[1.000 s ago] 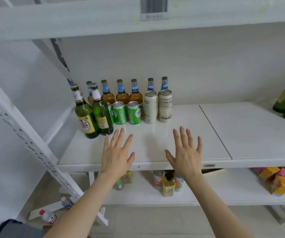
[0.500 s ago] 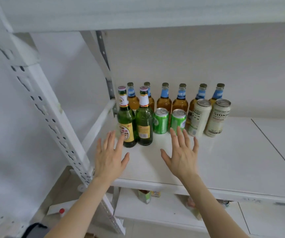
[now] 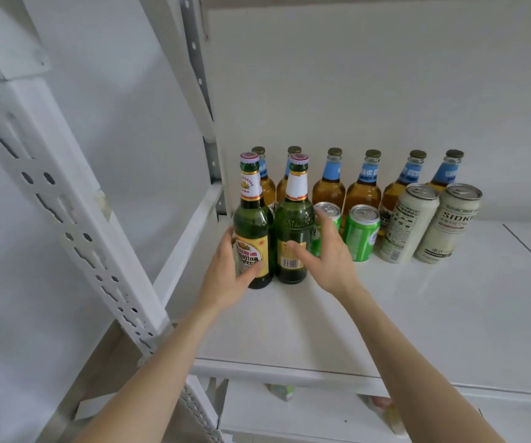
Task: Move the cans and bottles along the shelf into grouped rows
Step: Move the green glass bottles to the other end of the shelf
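Two green beer bottles stand side by side at the left of the white shelf (image 3: 385, 314). My left hand (image 3: 226, 279) grips the left green bottle (image 3: 253, 219), thumb across its yellow label. My right hand (image 3: 331, 263) grips the right green bottle (image 3: 293, 215), thumb on its barcode label and fingers round its right side. Its fingers partly hide one green can (image 3: 329, 211); a second green can (image 3: 361, 235) stands beside that. Two tall white cans (image 3: 408, 225) (image 3: 449, 228) stand further right. Several amber bottles (image 3: 363, 193) with blue neck labels line the back wall.
A perforated white upright (image 3: 66, 203) slants close on the left, and a rear post (image 3: 200, 91) stands just behind the green bottles. The shelf board runs on rightward past a seam (image 3: 529, 251). Small items (image 3: 281, 391) lie on the lower shelf.
Both hands hovered flat and open over the shelf front before. They have reached forward and closed round the two green bottles. The view has come closer and swung left.
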`<state>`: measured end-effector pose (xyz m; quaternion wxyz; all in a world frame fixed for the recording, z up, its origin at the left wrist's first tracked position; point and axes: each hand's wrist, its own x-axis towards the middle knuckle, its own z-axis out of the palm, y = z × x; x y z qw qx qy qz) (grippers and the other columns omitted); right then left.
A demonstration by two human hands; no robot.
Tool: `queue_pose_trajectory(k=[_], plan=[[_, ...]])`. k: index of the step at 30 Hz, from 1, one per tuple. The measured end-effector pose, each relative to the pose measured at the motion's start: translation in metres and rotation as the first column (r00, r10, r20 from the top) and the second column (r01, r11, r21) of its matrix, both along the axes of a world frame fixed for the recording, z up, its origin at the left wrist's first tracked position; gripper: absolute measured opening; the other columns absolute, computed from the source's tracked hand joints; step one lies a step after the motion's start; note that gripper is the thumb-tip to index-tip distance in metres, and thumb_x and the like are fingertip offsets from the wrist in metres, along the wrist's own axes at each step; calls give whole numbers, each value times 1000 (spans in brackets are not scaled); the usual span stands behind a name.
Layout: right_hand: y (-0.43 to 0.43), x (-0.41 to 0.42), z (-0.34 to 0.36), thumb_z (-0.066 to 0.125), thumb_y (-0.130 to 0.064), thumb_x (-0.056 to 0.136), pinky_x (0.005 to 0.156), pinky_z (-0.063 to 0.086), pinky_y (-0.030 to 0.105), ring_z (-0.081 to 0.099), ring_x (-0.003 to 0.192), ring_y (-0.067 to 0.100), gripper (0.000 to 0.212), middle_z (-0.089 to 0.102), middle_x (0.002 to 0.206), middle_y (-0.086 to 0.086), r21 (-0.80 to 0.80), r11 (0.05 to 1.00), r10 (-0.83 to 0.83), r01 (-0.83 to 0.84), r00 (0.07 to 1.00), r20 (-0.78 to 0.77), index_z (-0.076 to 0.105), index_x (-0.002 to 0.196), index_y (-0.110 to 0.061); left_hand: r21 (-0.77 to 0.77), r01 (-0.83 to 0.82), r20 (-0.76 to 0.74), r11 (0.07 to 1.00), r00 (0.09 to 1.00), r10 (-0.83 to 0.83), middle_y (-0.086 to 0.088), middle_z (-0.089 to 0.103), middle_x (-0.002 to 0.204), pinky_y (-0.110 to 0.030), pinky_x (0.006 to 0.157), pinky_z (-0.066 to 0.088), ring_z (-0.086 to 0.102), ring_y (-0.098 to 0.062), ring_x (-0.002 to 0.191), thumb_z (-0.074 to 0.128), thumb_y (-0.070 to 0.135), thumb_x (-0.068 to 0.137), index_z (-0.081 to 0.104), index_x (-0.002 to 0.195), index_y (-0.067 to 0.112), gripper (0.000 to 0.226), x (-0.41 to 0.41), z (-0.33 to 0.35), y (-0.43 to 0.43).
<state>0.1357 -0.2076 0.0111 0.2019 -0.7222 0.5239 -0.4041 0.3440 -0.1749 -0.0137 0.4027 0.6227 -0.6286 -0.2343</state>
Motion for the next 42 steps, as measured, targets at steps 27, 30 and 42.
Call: queue_pose_trajectory(k=[27, 30, 42], plan=[[-5, -4, 9, 79, -8, 79, 79, 56, 20, 68, 104, 7, 45, 73, 111, -7, 224, 913, 157, -342, 799, 581, 63, 118, -23, 247, 98, -454, 964, 891, 26, -1, 71, 114, -48, 93, 56, 65, -25, 110, 93, 39, 42, 61, 120, 24, 86, -3, 1, 4], [6, -9, 15, 78, -6, 80, 72, 56, 20, 70, 98, 6, 40, 74, 107, -9, 263, 905, 105, -335, 775, 624, 64, 111, -27, 265, 83, -476, 961, 878, 56, 0, 71, 113, -44, 92, 57, 66, -23, 109, 92, 20, 62, 61, 120, 23, 67, -8, 3, 13], [54, -63, 31, 75, -22, 83, 90, 55, 49, 71, 93, 23, 34, 74, 101, 4, 490, 819, -158, -298, 704, 692, 65, 114, -14, 319, 133, -571, 938, 818, 78, -3, 75, 106, -42, 92, 55, 69, -22, 103, 89, 36, 45, 63, 116, 20, 77, -44, 26, 69]])
